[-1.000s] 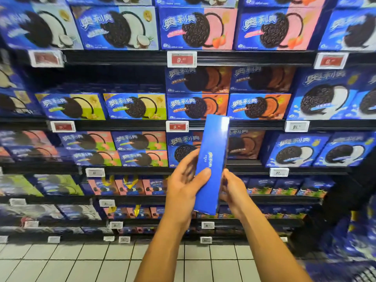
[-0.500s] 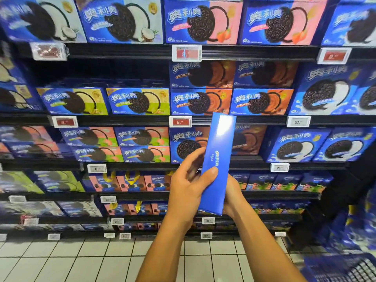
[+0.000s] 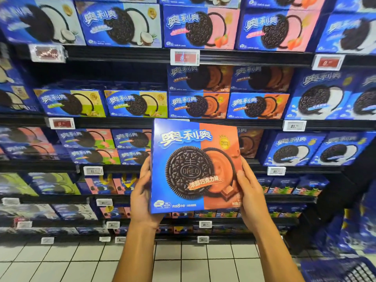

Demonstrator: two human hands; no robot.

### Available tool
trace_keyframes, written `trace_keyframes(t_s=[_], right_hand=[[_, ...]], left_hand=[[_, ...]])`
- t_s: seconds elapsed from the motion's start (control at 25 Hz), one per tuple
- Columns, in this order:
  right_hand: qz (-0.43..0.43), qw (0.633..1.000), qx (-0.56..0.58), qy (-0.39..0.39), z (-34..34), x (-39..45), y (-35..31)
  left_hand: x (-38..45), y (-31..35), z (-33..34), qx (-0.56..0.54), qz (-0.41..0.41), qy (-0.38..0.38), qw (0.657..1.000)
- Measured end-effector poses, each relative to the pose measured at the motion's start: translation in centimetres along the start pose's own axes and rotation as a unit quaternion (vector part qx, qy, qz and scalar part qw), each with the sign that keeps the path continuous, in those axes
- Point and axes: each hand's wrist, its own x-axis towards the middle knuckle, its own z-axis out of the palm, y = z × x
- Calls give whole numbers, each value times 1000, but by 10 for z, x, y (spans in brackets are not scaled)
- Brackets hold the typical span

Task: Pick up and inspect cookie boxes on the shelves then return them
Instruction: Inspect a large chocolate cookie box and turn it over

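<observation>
Left hand [image 3: 142, 197] and right hand [image 3: 251, 197] grip the box [image 3: 195, 165] by its side edges, front facing me, upright; I judge its shelf gap [image 3: 247, 143] lies straight behind it.

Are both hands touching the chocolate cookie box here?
Touching. The head view shows the left hand gripping the left edge of the chocolate cookie box and the right hand gripping its right edge, thumbs over the front face.
</observation>
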Motion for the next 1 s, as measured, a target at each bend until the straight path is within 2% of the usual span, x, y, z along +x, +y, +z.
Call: trace_keyframes(t_s=[0.08, 0.2, 0.4, 0.84, 1.0], right_hand=[[-22, 1000, 3, 5, 2, -3, -3], [-70, 996, -3, 51, 6, -4, -8], [-74, 995, 6, 67, 8, -8, -8], [-46, 996, 36, 62, 7, -6, -13], [-47, 996, 64, 46, 5, -8, -17]], left_hand=[[-1, -1, -3, 23, -3, 8, 1000], [2, 7, -7, 111, -17, 20, 993], [4, 8, -8, 210, -30, 50, 976], [-3, 4, -1, 247, -10, 86, 965], [-5, 1, -1, 241, -7, 75, 967]])
